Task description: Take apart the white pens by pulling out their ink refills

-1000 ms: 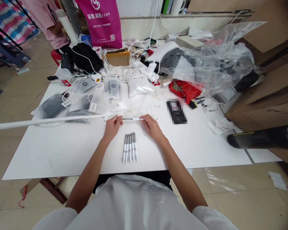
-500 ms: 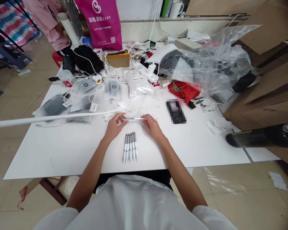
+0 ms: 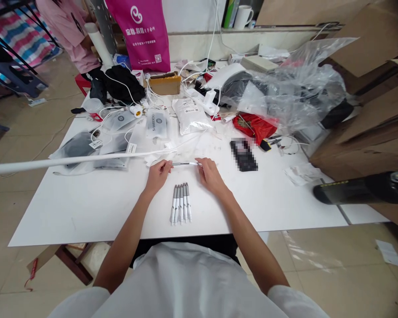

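Level above the white table, a grey-and-white ballpoint pen spans the space between my two hands. My left hand pinches its grey end. My right hand has the white end between thumb and fingers. A thin dark section shows between the grey and white parts, so the barrel looks partly drawn apart. Closer to my body, several matching pens lie side by side in a row, grey ends pointing away from me. Fingers partly cover both ends of the held pen.
Clear plastic packets and a white parcel lie behind my hands. A blurred black object and a red bag are to the right. A white rod crosses the left side. A person in pink stands behind.
The pen's grey and white parts have come slightly apart, showing a thin dark length between them. My left-hand fingers have closed more tightly around the grey end.
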`<act>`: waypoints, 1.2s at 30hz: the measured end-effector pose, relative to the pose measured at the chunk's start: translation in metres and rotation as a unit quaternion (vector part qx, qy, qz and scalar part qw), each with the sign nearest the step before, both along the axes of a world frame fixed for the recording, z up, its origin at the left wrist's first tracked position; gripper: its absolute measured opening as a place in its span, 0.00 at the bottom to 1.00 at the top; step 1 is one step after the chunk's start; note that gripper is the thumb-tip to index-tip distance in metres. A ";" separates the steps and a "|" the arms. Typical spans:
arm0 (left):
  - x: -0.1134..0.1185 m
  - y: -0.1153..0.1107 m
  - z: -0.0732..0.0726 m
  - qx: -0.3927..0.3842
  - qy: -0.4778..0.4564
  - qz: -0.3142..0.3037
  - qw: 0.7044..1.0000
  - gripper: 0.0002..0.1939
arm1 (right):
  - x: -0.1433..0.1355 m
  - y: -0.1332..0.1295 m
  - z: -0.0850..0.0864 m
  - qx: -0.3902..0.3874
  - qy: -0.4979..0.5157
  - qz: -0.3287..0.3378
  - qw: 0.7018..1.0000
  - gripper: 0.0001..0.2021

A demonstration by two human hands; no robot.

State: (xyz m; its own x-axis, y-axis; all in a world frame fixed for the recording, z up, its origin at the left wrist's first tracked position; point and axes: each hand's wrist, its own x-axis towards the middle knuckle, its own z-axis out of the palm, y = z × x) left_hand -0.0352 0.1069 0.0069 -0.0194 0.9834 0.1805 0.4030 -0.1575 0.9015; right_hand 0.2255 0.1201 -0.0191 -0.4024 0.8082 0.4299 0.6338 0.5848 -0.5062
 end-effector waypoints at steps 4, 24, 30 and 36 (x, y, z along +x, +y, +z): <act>0.001 -0.001 0.004 0.015 0.023 -0.008 1.000 0.24 | -0.003 -0.001 0.007 0.046 -0.077 -0.033 0.995 0.18; -0.004 0.004 -0.006 0.054 -0.058 0.028 0.996 0.13 | 0.000 0.000 0.006 0.030 -0.046 -0.090 0.994 0.16; -0.009 0.006 -0.010 0.051 -0.136 0.062 0.987 0.15 | 0.001 -0.001 0.008 0.019 -0.015 -0.098 0.995 0.14; -0.006 0.005 -0.006 0.038 -0.104 0.052 0.993 0.18 | 0.001 0.000 0.008 0.009 -0.018 -0.096 0.995 0.15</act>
